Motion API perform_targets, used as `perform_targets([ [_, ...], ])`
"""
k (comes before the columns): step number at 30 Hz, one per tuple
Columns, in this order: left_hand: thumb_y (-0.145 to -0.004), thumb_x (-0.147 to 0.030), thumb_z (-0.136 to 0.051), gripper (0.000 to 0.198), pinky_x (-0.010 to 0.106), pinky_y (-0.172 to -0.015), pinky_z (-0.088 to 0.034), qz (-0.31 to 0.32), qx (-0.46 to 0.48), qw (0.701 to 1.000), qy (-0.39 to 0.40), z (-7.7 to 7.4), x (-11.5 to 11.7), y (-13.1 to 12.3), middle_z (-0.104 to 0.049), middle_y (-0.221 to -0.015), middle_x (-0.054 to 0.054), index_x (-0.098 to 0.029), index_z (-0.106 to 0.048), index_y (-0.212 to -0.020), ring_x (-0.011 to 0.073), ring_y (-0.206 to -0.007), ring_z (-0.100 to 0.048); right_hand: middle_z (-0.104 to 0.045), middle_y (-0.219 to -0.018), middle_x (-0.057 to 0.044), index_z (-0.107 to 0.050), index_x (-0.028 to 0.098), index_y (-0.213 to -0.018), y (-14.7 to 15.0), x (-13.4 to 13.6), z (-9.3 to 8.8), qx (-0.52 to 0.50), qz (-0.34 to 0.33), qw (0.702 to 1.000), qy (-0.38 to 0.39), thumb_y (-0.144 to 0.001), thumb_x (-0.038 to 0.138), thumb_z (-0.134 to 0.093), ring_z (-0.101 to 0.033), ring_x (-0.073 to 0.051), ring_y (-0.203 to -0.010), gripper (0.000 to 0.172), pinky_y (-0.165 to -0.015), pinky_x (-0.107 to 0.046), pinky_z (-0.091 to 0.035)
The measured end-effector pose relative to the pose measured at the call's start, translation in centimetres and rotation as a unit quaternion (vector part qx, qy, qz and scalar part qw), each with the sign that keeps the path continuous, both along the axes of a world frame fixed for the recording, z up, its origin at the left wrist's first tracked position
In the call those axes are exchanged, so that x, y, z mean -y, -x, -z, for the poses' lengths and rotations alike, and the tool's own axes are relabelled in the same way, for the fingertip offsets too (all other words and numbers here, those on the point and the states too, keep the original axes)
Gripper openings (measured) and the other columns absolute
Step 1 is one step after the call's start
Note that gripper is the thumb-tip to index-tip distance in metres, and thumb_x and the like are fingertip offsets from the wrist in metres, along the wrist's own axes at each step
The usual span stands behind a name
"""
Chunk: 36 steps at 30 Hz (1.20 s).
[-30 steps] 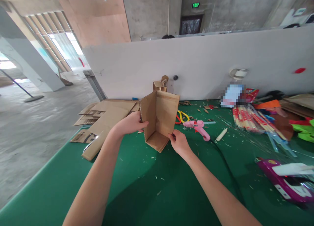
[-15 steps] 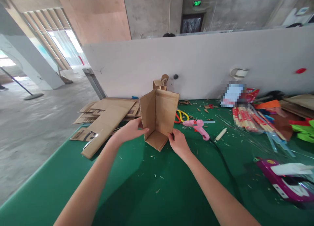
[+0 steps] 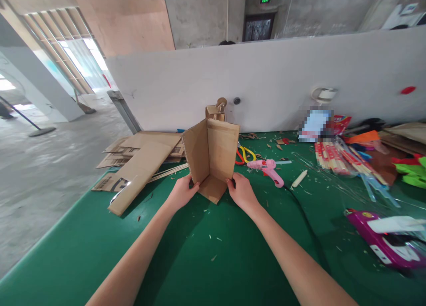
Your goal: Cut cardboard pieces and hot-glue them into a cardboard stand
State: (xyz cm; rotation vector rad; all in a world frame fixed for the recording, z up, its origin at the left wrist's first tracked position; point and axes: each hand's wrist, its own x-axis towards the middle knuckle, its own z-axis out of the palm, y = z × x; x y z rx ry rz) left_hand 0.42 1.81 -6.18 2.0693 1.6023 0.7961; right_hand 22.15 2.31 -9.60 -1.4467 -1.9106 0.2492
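A cardboard piece [image 3: 222, 148] made of two upright walls and a bottom panel stands on the green table [image 3: 186, 261], its open side facing me. My left hand [image 3: 182, 191] grips the lower edge of its left wall, thumb on the inner face. On the other side, my right hand [image 3: 242, 191] pinches the lower edge of the right wall. The fingertips behind the cardboard are hidden. A pink glue gun [image 3: 270, 170] lies to the right of the piece, near scissors [image 3: 246, 155] with red and yellow handles.
Cardboard sheets [image 3: 143, 164] and thin sticks [image 3: 169, 171] lie at the left. A small cardboard model [image 3: 215, 111] stands behind. At the right are packaged sticks [image 3: 333, 157], a glue stick [image 3: 299, 178] and a purple device [image 3: 382, 241]. A white partition [image 3: 273, 82] borders the back.
My left hand has moved right and down along the left wall to its lower edge. That wall now leans further out to the left. My right hand keeps its hold.
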Motion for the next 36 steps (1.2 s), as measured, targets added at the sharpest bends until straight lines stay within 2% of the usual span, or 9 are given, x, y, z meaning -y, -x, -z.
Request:
perform_targets([
  [8,-0.077,-0.031,-0.047,0.017,0.027,-0.055,-0.041,0.009,-0.023,1.0,-0.005,-0.1,0.0,0.2,-0.064,-0.067,0.003,-0.018,-0.056,-0.073,0.0174,-0.06,-0.056,-0.064,-0.083,-0.011,-0.059,0.015,-0.08,0.0,0.1,-0.1,0.003,0.002,1.0,0.001,-0.086,0.014,-0.048,-0.06,-0.023,-0.08,0.012,-0.073,-0.031,-0.045],
  [15,-0.08,-0.032,-0.046,0.022,0.027,-0.056,-0.041,0.025,-0.033,0.999,0.009,0.0,-0.2,0.5,-0.066,-0.071,0.005,-0.016,-0.06,-0.083,0.0181,-0.061,-0.057,-0.064,-0.079,-0.009,-0.058,0.016,-0.076,0.0,0.1,-0.1,0.0,0.002,1.0,0.001,-0.085,0.014,-0.05,-0.061,-0.022,-0.079,0.012,-0.071,-0.029,-0.044],
  [23,-0.081,-0.034,-0.045,0.028,0.031,-0.066,-0.046,0.042,-0.016,0.999,0.021,0.2,-0.3,0.5,-0.069,-0.081,0.008,-0.015,-0.063,-0.091,0.0227,-0.074,-0.062,-0.063,-0.078,-0.009,-0.058,0.016,-0.075,-0.1,0.0,0.1,-0.009,0.001,1.0,-0.002,-0.085,0.014,-0.05,-0.06,-0.021,-0.077,0.013,-0.069,-0.029,-0.044],
  [28,-0.082,-0.034,-0.044,0.027,0.032,-0.063,-0.046,0.046,-0.018,0.999,0.014,-0.1,-0.2,0.5,-0.07,-0.081,0.008,-0.016,-0.063,-0.087,0.0232,-0.07,-0.063,-0.063,-0.078,-0.007,-0.057,0.017,-0.074,0.0,0.0,0.2,-0.009,0.0,1.0,-0.003,-0.086,0.015,-0.05,-0.06,-0.021,-0.076,0.014,-0.07,-0.029,-0.044],
  [36,-0.075,-0.027,-0.053,0.026,0.031,-0.063,-0.049,0.033,0.004,0.999,0.019,-1.3,0.0,-0.2,-0.07,-0.083,0.007,-0.017,-0.063,-0.096,0.0247,-0.073,-0.065,-0.063,-0.083,-0.01,-0.058,0.016,-0.079,-0.1,0.1,0.0,-0.001,0.0,1.0,0.002,-0.087,0.014,-0.047,-0.059,-0.022,-0.08,0.014,-0.073,-0.031,-0.045],
])
